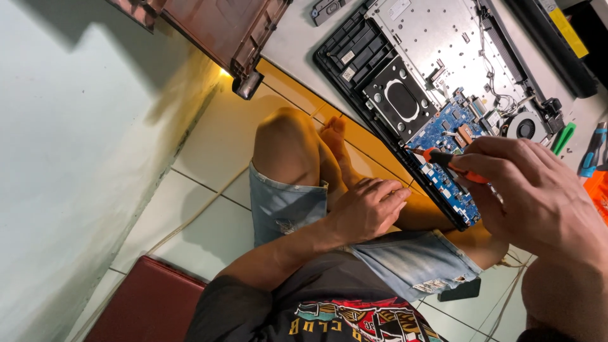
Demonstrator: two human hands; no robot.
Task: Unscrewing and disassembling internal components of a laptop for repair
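Note:
My right hand (538, 190) grips an orange-handled screwdriver (446, 161); its tip rests on the blue motherboard (453, 123) of an opened black laptop base (354, 57) lying on the table. A round fan (524, 128) sits beside the board, and a silver metal plate (443, 38) covers the far part of the base. My left hand (367, 209) lies on my crossed legs below the table edge, fingers loosely curled and holding nothing.
A brownish laptop cover (215, 25) hangs over the table's far corner. A small black part (326, 9) lies near it. Green (562, 138) and blue-handled (594, 152) tools lie at the right. On the tiled floor are a red pad (145, 304) and a pale cable (190, 218).

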